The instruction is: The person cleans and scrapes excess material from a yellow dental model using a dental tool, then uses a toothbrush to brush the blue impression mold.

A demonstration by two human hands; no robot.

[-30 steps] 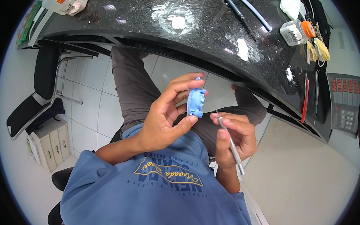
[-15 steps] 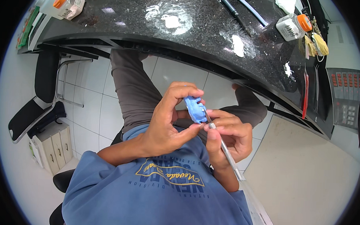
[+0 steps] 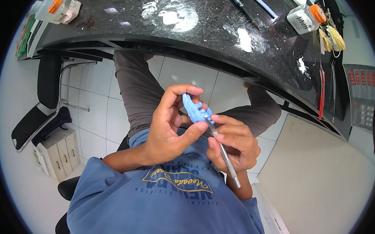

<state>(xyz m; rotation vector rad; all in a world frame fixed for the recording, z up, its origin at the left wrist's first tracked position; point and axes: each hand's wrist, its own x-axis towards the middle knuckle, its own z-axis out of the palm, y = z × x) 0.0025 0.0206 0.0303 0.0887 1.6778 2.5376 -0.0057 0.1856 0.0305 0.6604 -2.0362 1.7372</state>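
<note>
Fingers of both hands, head view: one blue toothed model (image 3: 191,109) is gripped between thumb and curled fingertips of the left hand (image 3: 167,126); one metal knife (image 3: 226,157) is pinched tight in the right hand (image 3: 243,147). Model's long axis is slanted upper-left to lower-right, bumps turned upper-right; blade is pointed up-left at its lower end.

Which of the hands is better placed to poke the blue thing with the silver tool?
Probably the right hand: it holds the silver tool, with the tip at the blue piece. The left hand is busy holding that piece.
</note>
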